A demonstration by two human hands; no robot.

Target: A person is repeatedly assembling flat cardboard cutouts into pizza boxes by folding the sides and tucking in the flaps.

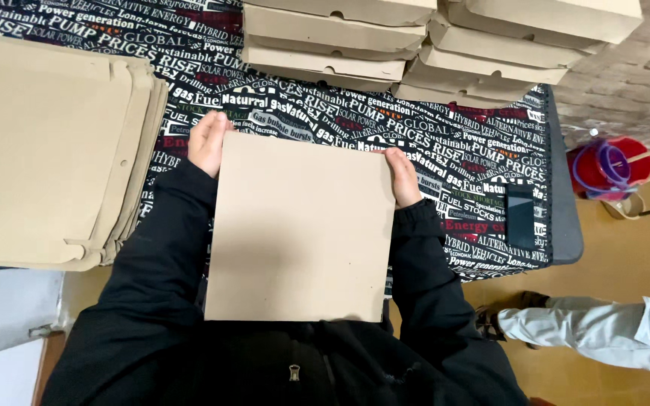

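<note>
I hold a square brown cardboard box [302, 225] flat against my body, its plain face up. My left hand [208, 141] grips its far left corner and my right hand [402, 177] grips its far right corner. Both arms are in black sleeves. The box's near edge rests at my chest, above the near edge of the table.
A stack of flat unfolded cardboard blanks [47, 150] lies at the left on a black cloth with printed lettering [325, 113]. Folded boxes [332, 37] are stacked at the far edge. A dark phone [520, 216] lies at the right. Another person's leg [596, 323] and a red bucket [611, 165] are on the floor at the right.
</note>
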